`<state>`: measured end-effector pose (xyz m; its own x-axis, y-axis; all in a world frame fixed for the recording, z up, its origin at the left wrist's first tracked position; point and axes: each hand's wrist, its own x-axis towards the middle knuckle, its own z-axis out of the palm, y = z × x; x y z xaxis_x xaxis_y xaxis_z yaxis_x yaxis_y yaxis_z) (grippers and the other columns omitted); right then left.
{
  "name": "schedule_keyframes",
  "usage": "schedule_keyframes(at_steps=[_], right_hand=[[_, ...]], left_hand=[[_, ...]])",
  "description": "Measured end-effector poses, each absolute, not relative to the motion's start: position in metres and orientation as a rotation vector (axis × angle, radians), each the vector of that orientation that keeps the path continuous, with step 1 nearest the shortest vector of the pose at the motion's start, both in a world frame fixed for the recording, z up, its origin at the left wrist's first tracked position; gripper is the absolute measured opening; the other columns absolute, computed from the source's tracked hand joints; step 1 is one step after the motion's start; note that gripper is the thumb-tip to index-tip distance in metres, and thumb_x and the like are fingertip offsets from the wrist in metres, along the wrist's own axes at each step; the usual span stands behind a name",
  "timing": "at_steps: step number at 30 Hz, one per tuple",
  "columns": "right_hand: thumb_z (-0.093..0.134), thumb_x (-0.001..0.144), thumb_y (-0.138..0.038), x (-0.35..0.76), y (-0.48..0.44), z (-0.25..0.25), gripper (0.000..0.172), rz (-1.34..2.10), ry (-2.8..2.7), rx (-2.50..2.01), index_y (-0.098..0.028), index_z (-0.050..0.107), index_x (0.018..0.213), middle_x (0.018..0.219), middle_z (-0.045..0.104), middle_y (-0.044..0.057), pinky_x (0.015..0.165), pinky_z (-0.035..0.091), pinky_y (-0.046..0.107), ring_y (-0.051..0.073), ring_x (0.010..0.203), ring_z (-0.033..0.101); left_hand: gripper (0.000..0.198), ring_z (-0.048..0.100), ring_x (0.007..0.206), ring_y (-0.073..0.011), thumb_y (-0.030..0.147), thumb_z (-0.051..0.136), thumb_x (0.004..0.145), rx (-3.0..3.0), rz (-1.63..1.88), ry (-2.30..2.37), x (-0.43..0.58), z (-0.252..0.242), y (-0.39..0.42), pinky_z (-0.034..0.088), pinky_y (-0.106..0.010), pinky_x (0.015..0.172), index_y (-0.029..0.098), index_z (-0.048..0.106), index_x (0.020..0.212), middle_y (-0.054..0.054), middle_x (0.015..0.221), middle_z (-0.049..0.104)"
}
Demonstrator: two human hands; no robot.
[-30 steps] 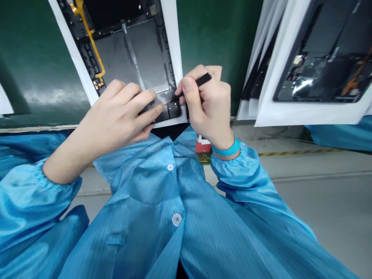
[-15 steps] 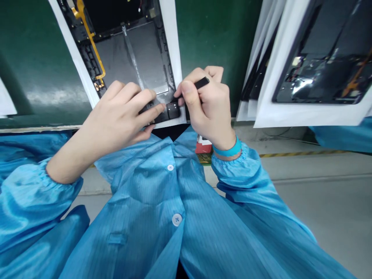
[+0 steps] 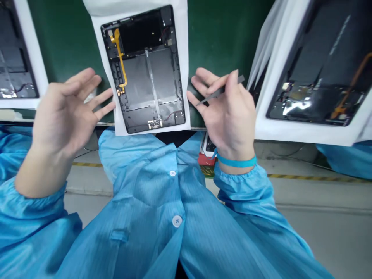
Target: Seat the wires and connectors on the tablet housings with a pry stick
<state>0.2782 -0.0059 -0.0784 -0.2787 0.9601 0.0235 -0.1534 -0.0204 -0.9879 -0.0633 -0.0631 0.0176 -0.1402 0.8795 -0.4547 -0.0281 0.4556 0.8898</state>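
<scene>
An opened tablet housing (image 3: 165,77) lies face up in front of me, its dark inside bare. It rests on a white foam sheet (image 3: 180,46). An orange flex cable (image 3: 121,62) runs down its left side, and a small circuit board (image 3: 155,123) sits at its near edge. My left hand (image 3: 69,112) is open, palm up with fingers spread, its fingertips at the sheet's left edge. My right hand (image 3: 229,112) holds dark pointed tweezers (image 3: 213,95) between thumb and fingers, at the sheet's right side. Their tip points left, apart from the housing.
Another opened tablet housing (image 3: 322,73) lies on stacked white sheets at the right. A further one (image 3: 17,66) shows at the left edge. The bench top (image 3: 221,35) is green. Under its front edge, a red box (image 3: 205,159) is partly visible.
Both hands have come off the housing's near end and moved apart to its two sides. My left hand has opened and turned palm up. The housing shows whole, farther into view.
</scene>
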Motion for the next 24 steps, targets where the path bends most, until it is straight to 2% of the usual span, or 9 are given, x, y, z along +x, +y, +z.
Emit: schedule_keyframes(at_steps=[2, 4, 6, 9, 12, 15, 19, 22, 24], right_hand=[[0.055, 0.114, -0.073, 0.278, -0.008, -0.066, 0.048, 1.584, -1.212, -0.944, -0.030, 0.069, 0.100, 0.162, 0.071, 0.004, 0.128, 0.058, 0.062, 0.033, 0.162, 0.061], [0.067, 0.109, -0.070, 0.273, -0.011, -0.050, 0.044, 1.678, -1.029, -0.955, -0.029, 0.073, 0.095, 0.154, 0.077, 0.003, 0.133, 0.055, 0.059, 0.031, 0.160, 0.064], [0.080, 0.103, -0.066, 0.268, -0.014, -0.036, 0.042, 1.755, -0.864, -0.956, -0.027, 0.076, 0.089, 0.146, 0.082, 0.003, 0.135, 0.054, 0.055, 0.030, 0.154, 0.070], [0.090, 0.096, -0.062, 0.263, -0.014, -0.026, 0.040, 1.817, -0.737, -0.956, -0.026, 0.079, 0.083, 0.139, 0.086, 0.005, 0.131, 0.060, 0.050, 0.030, 0.146, 0.077], [0.096, 0.089, -0.063, 0.260, -0.010, -0.026, 0.041, 1.846, -0.688, -0.964, -0.026, 0.080, 0.079, 0.136, 0.088, 0.007, 0.125, 0.065, 0.046, 0.030, 0.142, 0.079], [0.098, 0.085, -0.065, 0.260, -0.008, -0.027, 0.042, 1.849, -0.680, -0.982, -0.027, 0.081, 0.078, 0.136, 0.088, 0.008, 0.124, 0.065, 0.046, 0.031, 0.142, 0.080], [0.101, 0.080, -0.067, 0.260, -0.009, -0.028, 0.044, 1.849, -0.664, -1.006, -0.028, 0.080, 0.077, 0.135, 0.089, 0.008, 0.132, 0.059, 0.054, 0.032, 0.144, 0.078], [0.102, 0.078, -0.068, 0.260, -0.010, -0.028, 0.045, 1.856, -0.666, -1.016, -0.028, 0.080, 0.077, 0.136, 0.088, 0.010, 0.137, 0.052, 0.058, 0.034, 0.147, 0.076], [0.103, 0.076, -0.068, 0.259, -0.010, -0.028, 0.046, 1.849, -0.673, -1.026, -0.028, 0.080, 0.077, 0.136, 0.088, 0.011, 0.139, 0.049, 0.060, 0.035, 0.149, 0.075]], left_hand=[[0.026, 0.075, 0.138, -0.0289, 0.040, 0.069, 0.101, 0.653, 0.984, 1.496, -0.060, 0.016, -0.052, 0.063, -0.050, 0.128, 0.028, 0.077, 0.122, 0.000, 0.148, 0.079], [0.022, 0.079, 0.116, -0.0239, 0.038, 0.068, 0.097, 0.525, 1.022, 1.493, -0.056, 0.015, -0.040, 0.069, -0.036, 0.106, 0.026, 0.075, 0.114, -0.004, 0.126, 0.084], [0.022, 0.076, 0.096, -0.0209, 0.034, 0.066, 0.094, 0.475, 1.041, 1.485, -0.052, 0.014, -0.030, 0.066, -0.029, 0.086, 0.021, 0.075, 0.109, -0.008, 0.109, 0.083], [0.018, 0.070, 0.080, -0.0175, 0.030, 0.067, 0.091, 0.561, 1.039, 1.504, -0.048, 0.010, -0.016, 0.057, -0.027, 0.072, 0.015, 0.074, 0.098, -0.010, 0.093, 0.079], [0.008, 0.062, 0.069, -0.0130, 0.021, 0.073, 0.087, 0.680, 1.041, 1.546, -0.048, 0.007, -0.004, 0.048, -0.023, 0.067, 0.014, 0.071, 0.085, -0.005, 0.079, 0.072], [0.009, 0.060, 0.068, -0.0108, 0.014, 0.074, 0.089, 0.757, 1.046, 1.572, -0.048, 0.009, 0.006, 0.048, -0.021, 0.069, 0.014, 0.068, 0.082, 0.000, 0.075, 0.067], [0.003, 0.067, 0.076, -0.0121, 0.015, 0.070, 0.099, 0.843, 1.030, 1.594, -0.041, 0.015, 0.012, 0.053, -0.022, 0.074, 0.015, 0.068, 0.100, 0.001, 0.086, 0.072], [0.011, 0.071, 0.076, -0.0138, 0.018, 0.068, 0.104, 0.917, 1.008, 1.608, -0.031, 0.018, 0.018, 0.056, -0.023, 0.075, 0.016, 0.066, 0.116, 0.000, 0.089, 0.075], [0.020, 0.072, 0.073, -0.0151, 0.017, 0.069, 0.103, 0.965, 0.983, 1.615, -0.030, 0.022, 0.023, 0.057, -0.024, 0.074, 0.017, 0.065, 0.123, 0.001, 0.085, 0.076]])
